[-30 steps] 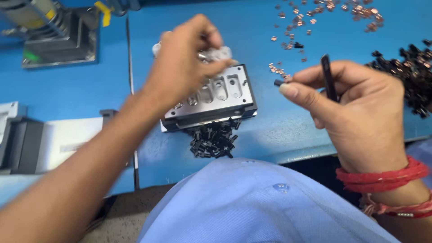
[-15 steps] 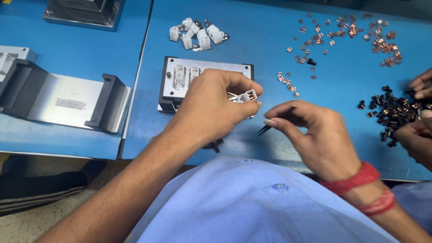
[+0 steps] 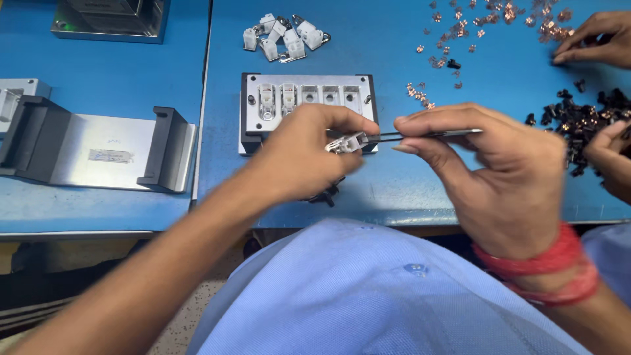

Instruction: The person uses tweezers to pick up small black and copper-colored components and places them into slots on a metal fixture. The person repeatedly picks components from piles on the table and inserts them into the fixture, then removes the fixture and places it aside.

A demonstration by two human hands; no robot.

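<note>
A small white plastic connector housing (image 3: pixel 346 142) is pinched between the fingertips of the left hand (image 3: pixel 302 158), just above the near edge of the blue table (image 3: pixel 460 184). Slim dark metal tweezers (image 3: pixel 427 135) are gripped in the closed right hand (image 3: pixel 499 177), their tip touching the housing. Just behind the hands, a grey metal fixture block with a row of pockets (image 3: pixel 309 98) is seen. Farther off, a cluster of white housings (image 3: pixel 282 36) lies, with scattered small copper contacts (image 3: pixel 499 20) to the far right.
</note>
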